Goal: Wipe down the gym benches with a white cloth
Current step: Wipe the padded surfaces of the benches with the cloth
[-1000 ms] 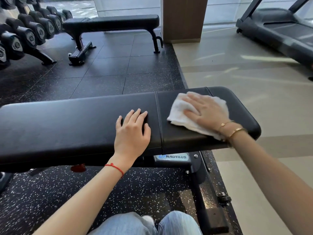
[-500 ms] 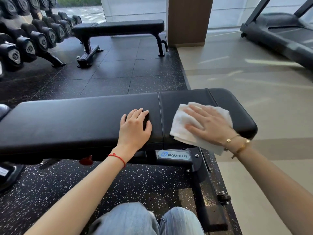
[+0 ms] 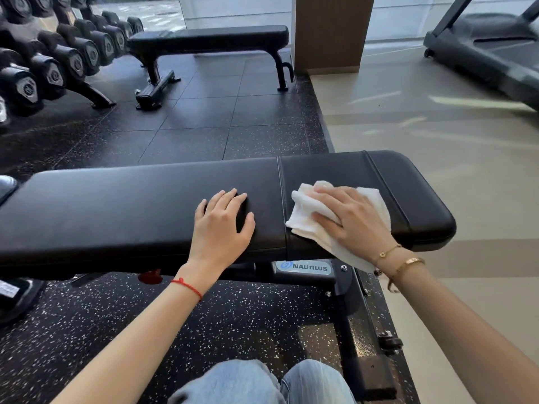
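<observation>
A black padded bench stretches across the view in front of me. My right hand presses a bunched white cloth onto the bench's right pad, just right of the seam; part of the cloth hangs over the near edge. My left hand lies flat on the long pad left of the seam, fingers spread, holding nothing. A second black bench stands farther back on the dark floor.
A dumbbell rack lines the far left. A wooden pillar rises behind, and a treadmill sits at the far right on the pale floor. The bench's base frame runs toward my knees.
My right hand has slid the cloth left toward the seam and bunched it up. The left hand has stayed in place on the pad.
</observation>
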### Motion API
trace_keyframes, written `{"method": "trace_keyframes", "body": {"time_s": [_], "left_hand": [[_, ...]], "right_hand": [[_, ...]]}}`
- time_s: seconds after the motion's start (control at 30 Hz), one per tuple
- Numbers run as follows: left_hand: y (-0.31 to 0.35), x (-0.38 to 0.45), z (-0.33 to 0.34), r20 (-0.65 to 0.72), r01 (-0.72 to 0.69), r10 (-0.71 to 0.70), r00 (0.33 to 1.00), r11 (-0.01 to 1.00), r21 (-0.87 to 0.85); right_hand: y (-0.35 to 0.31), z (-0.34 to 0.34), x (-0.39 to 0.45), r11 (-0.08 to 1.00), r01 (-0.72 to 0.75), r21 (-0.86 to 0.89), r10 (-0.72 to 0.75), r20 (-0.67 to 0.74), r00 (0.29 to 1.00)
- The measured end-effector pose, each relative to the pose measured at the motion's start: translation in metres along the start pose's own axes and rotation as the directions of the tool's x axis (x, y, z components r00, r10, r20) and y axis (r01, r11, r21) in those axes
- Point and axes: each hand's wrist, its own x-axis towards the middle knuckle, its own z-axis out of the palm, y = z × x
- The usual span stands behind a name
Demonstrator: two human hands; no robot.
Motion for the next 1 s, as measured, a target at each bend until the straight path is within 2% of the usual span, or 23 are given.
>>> {"method": "trace_keyframes", "body": {"time_s": [0.13, 0.33, 0.6, 0.8, 1.0], "left_hand": [[-0.001, 0.012, -0.006, -0.024, -0.042, 0.041, 0.999, 0.999, -0.015], [0.015, 0.049, -0.059, 0.06, -0.046, 0.049, 0.997, 0.998, -0.051], [0.07, 0.106, -0.214, 0.168, -0.014, 0.027, 0.985, 0.997, -0.073], [0.118, 0.154, -0.343, 0.201, -0.007, 0.023, 0.979, 0.997, -0.079], [0.166, 0.187, -0.406, 0.201, -0.027, 0.043, 0.979, 0.996, -0.084]], "right_hand": [[0.004, -0.007, 0.009, 0.999, 0.026, -0.028, -0.025, 0.008, 1.0], [-0.009, -0.058, 0.032, 0.992, -0.113, 0.053, 0.109, 0.075, 0.991], [-0.06, -0.223, 0.069, 0.962, -0.246, 0.116, 0.232, 0.122, 0.965], [-0.09, -0.362, 0.1, 0.94, -0.309, 0.146, 0.291, 0.13, 0.948], [-0.078, -0.453, 0.107, 0.924, -0.347, 0.16, 0.341, 0.069, 0.938]]}}
